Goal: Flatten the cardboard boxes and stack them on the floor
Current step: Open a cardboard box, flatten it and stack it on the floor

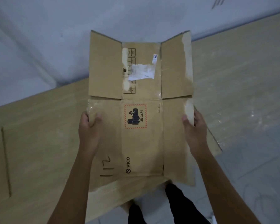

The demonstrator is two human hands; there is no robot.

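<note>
a: what's the room like from the head camera?

b: a pale grey floor near the feet, and a big sheet of light wood-grain board lying across it, running from lower left up to the right. behind that is a whitish wall.

a: and the cardboard box?

b: the cardboard box is flattened and held up in front of the person, over the board. its far flaps fan out at an angle on both sides of the middle panel. there's a torn white label on the upper panel, a red-bordered battery warning sticker reading "un 3481" below it, a "pico" logo lower down, and "112" handwritten on the left flap.

a: the hands?

b: the left hand grips the box's left edge, thumb on the front face, fingers curled behind. the right hand does the same on the right edge, thumb in front, fingers wrapped round the back. both arms reach forward from the bottom of the view.

a: anything else?

b: dark trousers show below the box, and some clear plastic film lies on the board at right.
</note>
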